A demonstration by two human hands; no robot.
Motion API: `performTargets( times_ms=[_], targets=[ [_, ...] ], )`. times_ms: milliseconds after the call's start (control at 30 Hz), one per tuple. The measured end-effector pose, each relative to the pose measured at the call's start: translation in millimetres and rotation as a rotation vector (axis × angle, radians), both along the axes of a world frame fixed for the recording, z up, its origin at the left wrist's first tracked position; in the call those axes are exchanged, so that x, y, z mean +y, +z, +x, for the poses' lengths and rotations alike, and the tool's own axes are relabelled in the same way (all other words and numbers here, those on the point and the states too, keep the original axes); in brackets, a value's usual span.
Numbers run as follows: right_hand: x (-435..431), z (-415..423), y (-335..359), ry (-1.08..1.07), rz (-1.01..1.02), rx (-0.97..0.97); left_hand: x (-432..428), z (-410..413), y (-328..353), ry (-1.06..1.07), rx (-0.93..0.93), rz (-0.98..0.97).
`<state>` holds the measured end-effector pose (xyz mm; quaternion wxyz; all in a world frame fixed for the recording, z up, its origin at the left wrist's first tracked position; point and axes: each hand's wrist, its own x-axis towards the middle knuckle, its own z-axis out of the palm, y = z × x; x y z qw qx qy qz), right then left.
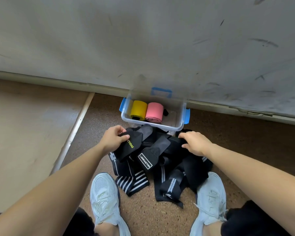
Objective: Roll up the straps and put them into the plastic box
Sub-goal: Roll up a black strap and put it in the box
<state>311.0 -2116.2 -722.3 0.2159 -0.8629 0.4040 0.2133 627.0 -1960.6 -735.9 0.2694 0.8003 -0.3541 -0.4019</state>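
Since the black straps lie tangled on the floor just in front of the plastic box, isolate one first. Left hand pinches the strap with green lettering; right hand presses clawed into the pile, grasp unclear. Lift clear, flatten, roll tight.

I see my left hand pinching a black fabric strap with green lettering, my right hand on the black strap pile. The clear plastic box with blue latches holds a yellow roll beside a pink roll.

Gym corner: cork floor, lifting straps.
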Motion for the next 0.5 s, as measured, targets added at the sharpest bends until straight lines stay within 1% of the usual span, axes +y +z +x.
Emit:
performTargets(
  times_ms=[100, 167, 267, 367, 433, 500],
  targets=[
    [-5.5, -12.2, 1.4, -0.043, -0.015, 0.045, 4.8, 18.5, 23.4, 0.116, -0.131, -0.029],
    [-10.1, -21.4, 3.7, -0.088, -0.019, 0.067, 14.3, 39.8, 36.3, 0.122, -0.162, 0.018],
    [-12.7, -24.5, 6.9, -0.106, -0.027, 0.068, 26.7, 54.7, 47.8, 0.058, -0.106, 0.093],
    [-9.1, -16.9, 12.2, -0.074, -0.099, 0.01, 19.9, 42.6, 48.3, 0.005, -0.056, 0.084],
    [-3.8, -8.3, 16.3, -0.021, -0.149, -0.058, 10.8, 30.8, 45.2, -0.076, -0.142, 0.104],
    [4.4, 0.8, 17.5, 0.005, -0.14, -0.111, 5.5, 21.7, 39.7, -0.157, -0.298, 0.157]
  ],
)
